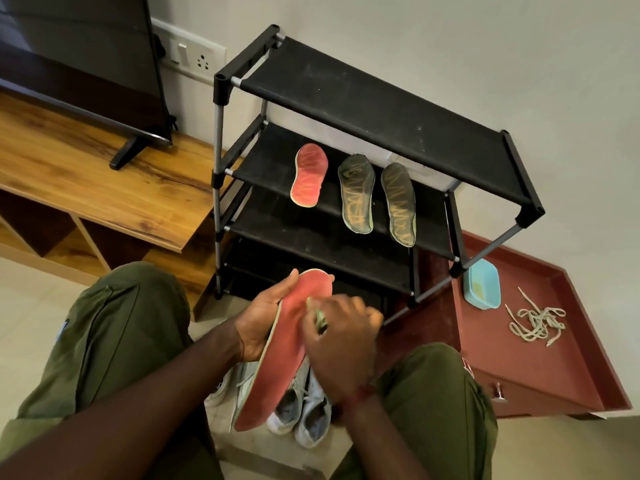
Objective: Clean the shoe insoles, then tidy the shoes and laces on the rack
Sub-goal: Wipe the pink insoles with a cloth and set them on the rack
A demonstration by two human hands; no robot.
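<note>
A seated person's left hand [263,320] cups a long red insole [287,358] from beneath, above pale grey sneakers [304,410] on the floor. The right hand [341,337] pinches a small blurred greenish object [320,318] against the insole's surface. A second red insole [309,174] and two dark insoles [356,194] lie on the second shelf of the black fabric shoe rack [381,98].

the red insole [287,344] in my left hand [261,317] looks matt and felt-like, its cloth face slightly fuzzy. the small green thing [321,320] my right hand [341,344] grips is too blurred to tell. the rack [381,109] has dusty matt black fabric shelves, dull grey metal tubes and black plastic joints. the tub [483,289] is smooth pale blue plastic, the laces [535,322] woven cloth, the cabinet [104,174] wood-grained with a soft sheen.
</note>
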